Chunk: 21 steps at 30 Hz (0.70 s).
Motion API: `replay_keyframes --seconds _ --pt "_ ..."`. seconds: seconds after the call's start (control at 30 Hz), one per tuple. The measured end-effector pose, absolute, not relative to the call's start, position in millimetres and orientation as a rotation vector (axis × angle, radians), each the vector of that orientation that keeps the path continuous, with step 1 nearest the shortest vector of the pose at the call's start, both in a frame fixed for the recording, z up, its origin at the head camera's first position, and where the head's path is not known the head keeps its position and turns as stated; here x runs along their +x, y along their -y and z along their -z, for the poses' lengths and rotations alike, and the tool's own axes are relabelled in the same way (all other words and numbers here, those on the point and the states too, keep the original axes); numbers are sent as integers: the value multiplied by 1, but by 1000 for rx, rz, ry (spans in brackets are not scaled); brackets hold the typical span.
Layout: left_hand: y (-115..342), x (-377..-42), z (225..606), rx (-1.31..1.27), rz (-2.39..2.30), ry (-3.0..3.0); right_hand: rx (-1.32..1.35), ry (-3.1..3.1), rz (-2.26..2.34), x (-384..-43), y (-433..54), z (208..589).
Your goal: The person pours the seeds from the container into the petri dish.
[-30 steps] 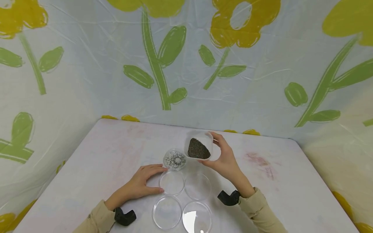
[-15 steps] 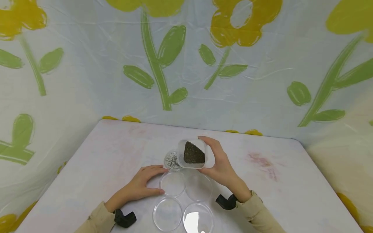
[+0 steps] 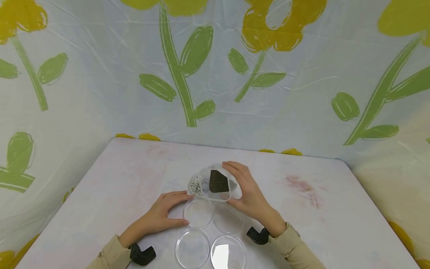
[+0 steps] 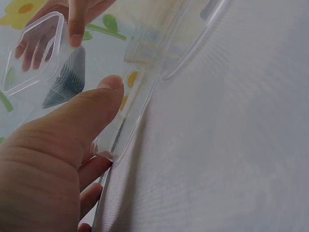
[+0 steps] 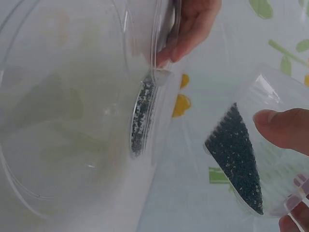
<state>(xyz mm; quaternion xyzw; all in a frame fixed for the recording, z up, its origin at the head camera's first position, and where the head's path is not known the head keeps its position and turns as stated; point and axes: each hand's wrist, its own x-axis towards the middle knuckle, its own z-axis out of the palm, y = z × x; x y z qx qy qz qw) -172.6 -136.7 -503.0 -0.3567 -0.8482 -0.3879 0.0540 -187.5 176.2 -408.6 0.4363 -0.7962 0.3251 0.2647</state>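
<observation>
With fingers and thumb of the right hand [image 3: 252, 196] curled round its sides, gripping a clear tub [image 3: 215, 197], raised above the table [image 3: 336, 231] and tilted. Inside the tub, dark grains [image 3: 219, 182], piled to one side. Partly behind the tub in the head view, well apart from it in the right wrist view: a small round dish [image 3: 189, 188] of black-and-white bits [image 3: 196, 185].

With the fingers of the left hand [image 3: 162, 213] extended and relaxed, thumb spread from them, reaching to the near side of a clear dish [image 3: 198, 213], index fingertip at its edge; hard to tell whether touching with the thumb.

Close by on the table, three more clear dishes: one to the right [image 3: 229, 217], another below [image 3: 192, 248], and a third with a bright reflection [image 3: 229, 252]. Farther out, a black device at each wrist, beige sleeves [image 3: 295, 246], and, behind the table, a pale cloth backdrop [image 3: 134, 104] printed with yellow flowers and green stems.
</observation>
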Motion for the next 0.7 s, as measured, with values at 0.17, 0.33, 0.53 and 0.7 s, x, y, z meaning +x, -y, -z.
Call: replay_keyframes --seconds 0.17,0.33,0.53,0.7 --pt "137 -173 505 -1079 1170 2581 1241 2065 -831 -188 -171 409" --pt "137 -173 504 -1065 1161 2610 1285 2030 -787 -187 -166 409" --pt "136 -171 501 -1061 1165 2616 1289 2057 -732 -184 -163 410" --pt "136 -171 501 -1064 1164 2610 1293 2079 -689 -182 -161 413"
